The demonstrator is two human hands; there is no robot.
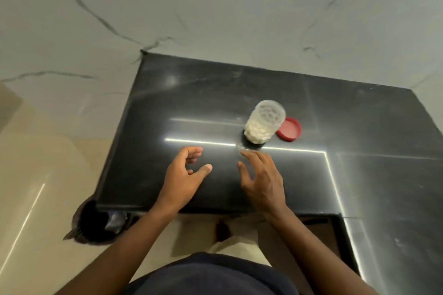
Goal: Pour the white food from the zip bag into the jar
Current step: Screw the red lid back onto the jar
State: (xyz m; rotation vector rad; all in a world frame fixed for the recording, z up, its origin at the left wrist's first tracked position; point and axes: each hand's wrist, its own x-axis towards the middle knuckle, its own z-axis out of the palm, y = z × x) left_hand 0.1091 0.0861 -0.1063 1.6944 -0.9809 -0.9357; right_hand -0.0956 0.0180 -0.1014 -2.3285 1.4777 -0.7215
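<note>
A clear plastic jar (264,122) stands uncapped on the black counter (191,103), its lower half filled with white food. Its red lid (289,129) lies flat just right of it, touching or nearly touching the base. My left hand (185,176) hovers over the counter's front, fingers curled and apart, holding nothing. My right hand (261,178) is spread flat just in front of the jar, fingertips a short way from its base. A faint clear glint (241,147) shows at those fingertips; I cannot tell whether it is the zip bag. No zip bag is plainly visible.
The counter is L-shaped, running on to the right (383,187). Marbled wall tiles rise behind it. A dark bin with a bag (96,223) sits on the floor below the counter's front left corner. The counter's front edge lies just under my wrists.
</note>
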